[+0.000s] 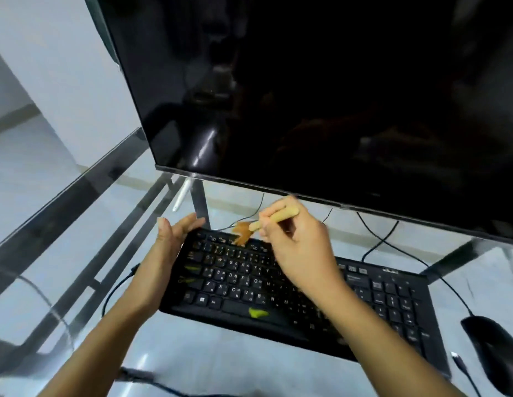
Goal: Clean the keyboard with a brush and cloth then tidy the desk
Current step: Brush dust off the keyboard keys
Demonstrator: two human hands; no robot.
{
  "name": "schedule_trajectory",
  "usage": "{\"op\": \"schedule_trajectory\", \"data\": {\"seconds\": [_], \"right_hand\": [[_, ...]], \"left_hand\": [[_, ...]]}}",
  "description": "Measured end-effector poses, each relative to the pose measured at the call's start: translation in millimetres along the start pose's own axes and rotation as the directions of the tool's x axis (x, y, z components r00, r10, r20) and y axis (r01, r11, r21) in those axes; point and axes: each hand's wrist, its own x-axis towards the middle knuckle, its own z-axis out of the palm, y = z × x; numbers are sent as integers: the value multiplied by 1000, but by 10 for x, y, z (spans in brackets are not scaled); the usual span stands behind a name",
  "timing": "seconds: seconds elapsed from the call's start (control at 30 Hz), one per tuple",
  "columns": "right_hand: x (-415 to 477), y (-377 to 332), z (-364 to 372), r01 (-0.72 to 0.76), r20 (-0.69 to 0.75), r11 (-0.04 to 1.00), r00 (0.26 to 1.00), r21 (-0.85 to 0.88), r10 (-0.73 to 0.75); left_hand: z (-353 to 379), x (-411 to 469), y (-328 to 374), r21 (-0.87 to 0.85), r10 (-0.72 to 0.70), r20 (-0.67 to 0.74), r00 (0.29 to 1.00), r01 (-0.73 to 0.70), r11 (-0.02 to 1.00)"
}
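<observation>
A black keyboard (238, 285) lies on the glass desk (192, 356) below the monitor. My right hand (301, 247) grips a wooden-handled brush (266, 222); its brown bristles touch the top key row near the keyboard's far left. My left hand (172, 239) holds the keyboard's far left corner, with the fingers reaching over its back edge. Small yellow-green scraps (256, 313) lie on the keys near the space bar and at the left side. No cloth is in view.
A large dark monitor (321, 96) stands over the keyboard's back edge. A black mouse (493, 345) sits at the right, its cable (392, 247) running behind the keyboard. More cables lie at the front left and near the bottom edge. Metal desk frame bars show through the glass.
</observation>
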Motion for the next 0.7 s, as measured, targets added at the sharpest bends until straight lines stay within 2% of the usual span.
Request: {"op": "schedule_trajectory", "data": {"seconds": [0.03,0.07,0.13,0.2,0.23,0.27,0.3,0.33,0.37,0.4,0.43,0.5,0.53,0.57,0.63,0.67,0.7], "right_hand": [[-59,-26,-35,-12,-10,999,1000,39,12],[-130,-49,-51,-42,39,998,998,49,40],[-238,-10,-89,-61,112,997,992,-38,65],[-276,12,-170,-34,-42,988,999,-151,28],[-303,1,-196,-44,-132,992,991,-114,29],[-346,-13,-200,-52,-146,999,988,-1,51],[-406,-62,-144,-92,-91,987,990,129,104],[-474,-103,-58,-157,30,964,988,214,154],[-543,-108,25,-190,133,959,977,212,164],[-583,-67,84,-177,160,974,975,138,155],[-596,-54,110,-165,116,983,981,87,154],[-582,-75,133,-123,-117,992,985,35,126],[-579,-97,155,-105,-154,993,982,60,113],[-587,-162,203,-107,-115,990,986,88,117],[-614,-222,320,-123,91,991,989,56,117],[-594,-212,320,-106,117,994,987,-17,107],[-557,-212,274,-82,66,991,994,-102,89]], "left_hand": [[1,12,-20,-2,-8,6,1000,8,1000],[4,12,-25,-12,-19,17,1000,19,1000],[9,22,-25,-9,-9,25,1000,9,1000],[-8,27,-14,-28,6,33,999,-5,1000],[-24,27,-1,-52,14,34,999,-12,999],[-42,47,-5,-71,22,36,999,-19,997],[-74,59,-17,-84,32,33,999,-29,996],[-100,68,-18,-92,38,35,999,-34,995],[-118,71,-13,-96,37,35,999,-33,995],[-129,66,-9,-97,34,32,999,-31,995],[-131,62,-14,-93,29,28,999,-26,995],[-122,50,-15,-82,44,27,999,-42,996],[-112,52,-16,-74,58,28,998,-56,996],[-102,57,-16,-71,65,23,998,-63,995],[-93,62,-18,-76,63,0,998,-63,995],[-100,70,-28,-82,63,-8,998,-63,995],[-105,93,-49,-90,58,-8,998,-58,994]]}}
